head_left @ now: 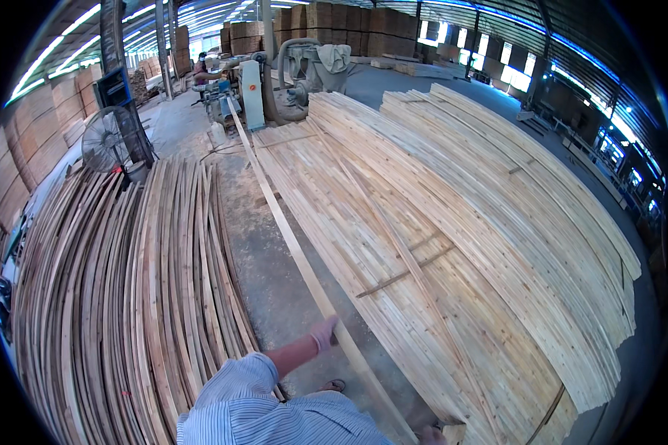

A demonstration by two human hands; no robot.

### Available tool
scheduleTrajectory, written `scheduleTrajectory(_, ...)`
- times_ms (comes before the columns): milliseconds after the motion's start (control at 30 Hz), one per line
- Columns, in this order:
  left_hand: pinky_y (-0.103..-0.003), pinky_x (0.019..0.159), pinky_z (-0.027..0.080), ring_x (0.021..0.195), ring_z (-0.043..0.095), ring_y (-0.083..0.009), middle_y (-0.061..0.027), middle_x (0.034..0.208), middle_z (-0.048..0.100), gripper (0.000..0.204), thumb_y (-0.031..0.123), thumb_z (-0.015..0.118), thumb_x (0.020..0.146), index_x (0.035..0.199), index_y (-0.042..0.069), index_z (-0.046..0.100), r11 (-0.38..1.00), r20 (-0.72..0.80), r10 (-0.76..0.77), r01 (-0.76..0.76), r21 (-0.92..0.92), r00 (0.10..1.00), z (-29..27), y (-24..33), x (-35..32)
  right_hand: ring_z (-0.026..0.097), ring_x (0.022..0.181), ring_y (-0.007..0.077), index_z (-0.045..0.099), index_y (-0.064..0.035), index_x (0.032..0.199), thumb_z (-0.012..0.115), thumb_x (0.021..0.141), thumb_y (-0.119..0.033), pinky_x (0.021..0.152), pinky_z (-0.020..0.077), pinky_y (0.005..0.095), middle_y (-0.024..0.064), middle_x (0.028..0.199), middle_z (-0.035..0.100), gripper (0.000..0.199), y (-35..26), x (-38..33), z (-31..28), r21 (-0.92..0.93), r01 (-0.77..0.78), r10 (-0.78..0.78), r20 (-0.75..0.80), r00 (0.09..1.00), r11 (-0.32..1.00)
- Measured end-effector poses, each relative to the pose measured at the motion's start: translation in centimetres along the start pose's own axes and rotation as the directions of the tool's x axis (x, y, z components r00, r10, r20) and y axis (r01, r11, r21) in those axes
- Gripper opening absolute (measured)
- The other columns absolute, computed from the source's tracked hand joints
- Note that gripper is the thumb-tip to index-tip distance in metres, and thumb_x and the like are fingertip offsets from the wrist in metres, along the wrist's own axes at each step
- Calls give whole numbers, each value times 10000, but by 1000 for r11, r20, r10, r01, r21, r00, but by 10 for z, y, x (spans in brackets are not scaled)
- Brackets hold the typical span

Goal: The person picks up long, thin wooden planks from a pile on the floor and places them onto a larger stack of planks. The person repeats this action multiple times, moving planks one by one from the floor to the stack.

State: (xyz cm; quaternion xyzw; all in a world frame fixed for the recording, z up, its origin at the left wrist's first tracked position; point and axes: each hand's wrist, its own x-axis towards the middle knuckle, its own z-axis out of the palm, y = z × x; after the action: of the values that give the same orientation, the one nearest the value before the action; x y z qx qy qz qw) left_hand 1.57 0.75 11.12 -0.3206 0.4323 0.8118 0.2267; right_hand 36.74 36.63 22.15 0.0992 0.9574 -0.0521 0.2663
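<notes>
A long, pale wooden plank [297, 256] runs from the machine at the far end down to the lower edge of the view. My left hand [324, 334], in a light pinkish glove, is closed on the plank's left edge about two thirds of the way down. At the bottom rim, my right hand [431, 436] shows only in part, curled against the plank's near portion; most of its fingers are hidden. The plank's far end meets a blue-grey woodworking machine [219, 104] beside a pale cabinet [251, 95] with a red button.
Dark, rough strips [126, 297] lie stacked on my left. Broad layers of pale planks [438, 222] spread to my right, with crosswise sticks. A standing fan [105, 141] is beside a post. A person [201, 68] works beyond the machine. Sawdust covers the floor [256, 245].
</notes>
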Motion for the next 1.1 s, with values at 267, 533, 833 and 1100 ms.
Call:
scheduleTrajectory(267, -545, 795, 579, 923, 698, -282, -74, 1033, 692, 325, 343, 569, 945, 1159, 100, 595, 992, -53, 128, -128, 0, 990, -12, 123, 41, 666, 1035, 366, 740, -90, 1082, 499, 896, -633, 948, 487, 443, 236, 1081, 695, 622, 123, -147, 75, 537, -596, 599, 195, 776, 597)
scheduleTrajectory(533, -522, 898, 528, 997, 673, -266, -71, 1082, 680, 374, 432, 528, 977, 1179, 120, 568, 996, 355, -88, 71, 60, 931, 0, 80, 29, 681, 993, 334, 710, -69, 1069, 574, 886, -362, 853, 518, 441, 203, 1053, 704, 371, 3, -11, 13, 217, -315, 290, 138, 947, 924)
scheduleTrajectory(833, -516, 987, 426, 1117, 553, -340, -137, 1035, 661, 432, 434, 647, 872, 1090, 63, 606, 762, 452, -647, 535, 363, 614, 22, -140, -61, 660, 1007, 367, 734, -150, 956, 468, 880, -564, 878, 504, 483, 170, 1008, 709, 498, -64, 63, -12, 618, -367, 452, 21, 892, 696)
scheduleTrajectory(1100, -499, 925, 447, 882, 537, -319, -134, 939, 598, 243, 302, 626, 880, 956, 73, 591, 692, 464, -719, 595, 409, 518, 51, -109, -120, 663, 986, 310, 665, -19, 1103, 649, 813, -542, 835, 510, 423, 164, 1039, 690, 598, 78, -104, 61, 459, -871, 980, -165, 111, 176)
